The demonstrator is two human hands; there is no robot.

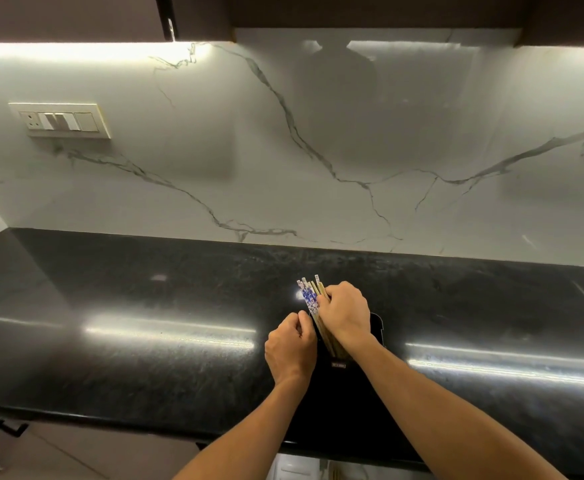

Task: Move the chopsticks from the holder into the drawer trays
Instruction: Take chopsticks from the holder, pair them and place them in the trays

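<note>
Reaching over a glossy black worktop, the right hand curls closed around a bundle of chopsticks — some blue-patterned — standing in a dark holder. The left hand, fingers bent, pinches at the holder's left rim beside them.

Black holder mostly hidden behind hands, chopsticks' lower ends unseen
</note>
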